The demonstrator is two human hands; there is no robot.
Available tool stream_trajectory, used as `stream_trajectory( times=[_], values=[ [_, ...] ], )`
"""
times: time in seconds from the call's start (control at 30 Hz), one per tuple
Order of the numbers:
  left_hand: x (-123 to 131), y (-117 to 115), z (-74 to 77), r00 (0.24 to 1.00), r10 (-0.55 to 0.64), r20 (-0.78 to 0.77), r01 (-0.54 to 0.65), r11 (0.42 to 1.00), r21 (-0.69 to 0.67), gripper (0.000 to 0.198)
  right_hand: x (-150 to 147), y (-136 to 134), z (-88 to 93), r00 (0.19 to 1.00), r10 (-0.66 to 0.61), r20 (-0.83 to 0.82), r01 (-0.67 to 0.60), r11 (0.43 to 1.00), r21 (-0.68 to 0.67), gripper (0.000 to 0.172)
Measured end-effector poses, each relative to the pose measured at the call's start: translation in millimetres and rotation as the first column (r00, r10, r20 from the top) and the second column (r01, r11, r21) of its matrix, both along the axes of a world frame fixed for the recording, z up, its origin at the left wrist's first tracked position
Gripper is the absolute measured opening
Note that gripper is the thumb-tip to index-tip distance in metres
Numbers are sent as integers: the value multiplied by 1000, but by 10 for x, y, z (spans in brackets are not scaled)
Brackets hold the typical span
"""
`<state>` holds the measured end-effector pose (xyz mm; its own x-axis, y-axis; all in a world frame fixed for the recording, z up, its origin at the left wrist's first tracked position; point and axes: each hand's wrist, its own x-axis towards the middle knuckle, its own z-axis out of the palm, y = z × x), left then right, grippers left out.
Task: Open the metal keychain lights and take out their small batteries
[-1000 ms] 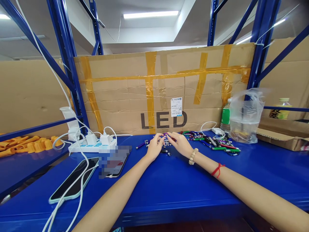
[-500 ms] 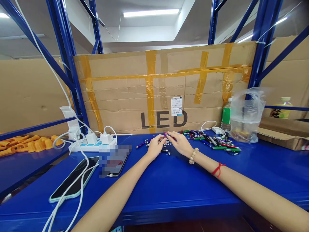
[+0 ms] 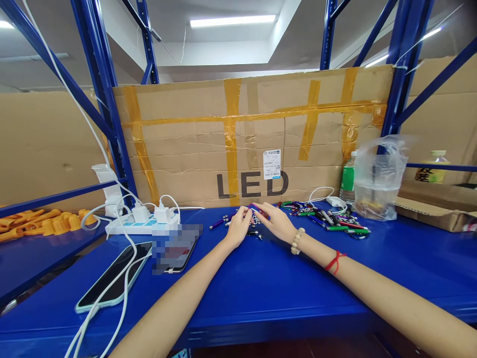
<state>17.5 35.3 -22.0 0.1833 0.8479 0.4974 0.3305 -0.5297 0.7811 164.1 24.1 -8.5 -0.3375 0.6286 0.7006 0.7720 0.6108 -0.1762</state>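
At the middle of the blue shelf top (image 3: 238, 288), my left hand (image 3: 239, 228) and my right hand (image 3: 278, 222) meet at the fingertips. Between them is a small purple piece (image 3: 254, 207), mostly covered by fingers, so its exact kind is hidden. My left fingers are pinched on it; my right thumb and forefinger close around its other side. Just left of my hands lies a slim purple stick (image 3: 216, 224) with a silvery end. A short black stick (image 3: 252, 232) and small shiny parts lie under and between my hands.
A pile of coloured slim sticks (image 3: 328, 219) lies to the right, near a white adapter (image 3: 336, 201), a green-labelled bottle (image 3: 348, 179) and a plastic bag (image 3: 377, 184). On the left are a power strip (image 3: 143, 224), two phones (image 3: 115, 276) and loose white cables.
The fingertips of my right hand have shifted slightly, and its thumb and forefinger look further from my left fingers. The view has drifted a little; the shelf items stay where they were.
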Motion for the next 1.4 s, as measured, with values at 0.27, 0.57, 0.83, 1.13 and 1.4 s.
stream_trajectory(
  times=[0.27, 0.57, 0.83, 1.13, 1.4],
  values=[
    [-31, -33, 22, 983, 26, -183, -10, 996, 85, 26, -5, -32, 6, 996, -36, 76, 38, 999, -19, 37],
    [-50, -68, 49, 946, 85, -314, -42, 989, 143, 22, -33, -65, 28, 994, -28, 101, 35, 997, -71, 34],
    [-62, -156, 124, 892, 122, -435, -62, 987, 149, 21, -27, -78, 47, 996, 19, 90, -9, 994, -106, 28],
    [-75, -112, 97, 910, 95, -404, -24, 984, 178, 23, -19, -32, -7, 993, 117, 18, -115, 989, -99, 33],
    [-65, -80, 66, 936, 81, -342, -30, 988, 151, 25, -20, -35, -5, 993, 115, -2, -114, 990, -84, 31]
  ],
)
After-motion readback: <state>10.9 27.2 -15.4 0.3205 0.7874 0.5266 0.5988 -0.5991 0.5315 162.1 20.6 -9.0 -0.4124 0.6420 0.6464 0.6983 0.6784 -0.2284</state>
